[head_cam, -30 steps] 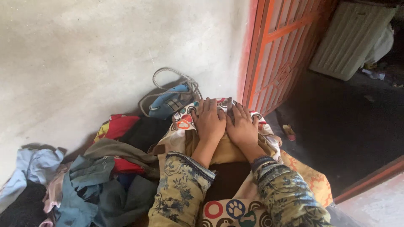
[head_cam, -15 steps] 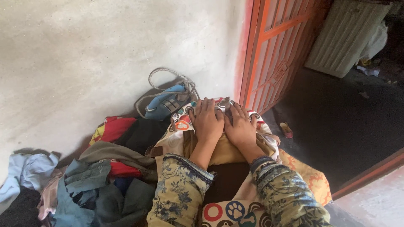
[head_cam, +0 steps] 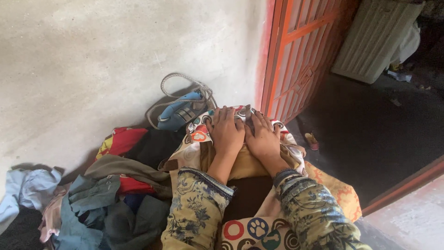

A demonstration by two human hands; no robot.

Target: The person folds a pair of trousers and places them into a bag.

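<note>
Here, at nine o'clock lies a clothes heap [head_cam: 92, 203]; a blue iron [head_cam: 178, 111] sits at eleven. The left hand [head_cam: 226, 132] and right hand [head_cam: 264, 139] press flat, fingers spread, side by side on the patterned cloth [head_cam: 199, 136] at centre, an orange door [head_cam: 300, 55] at one o'clock.

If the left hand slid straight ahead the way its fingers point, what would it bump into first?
Probably the blue clothes iron with its coiled grey cord, lying just beyond the left hand at the edge of the patterned cloth. Depth is unclear; it might pass beside it to the wall.
</note>
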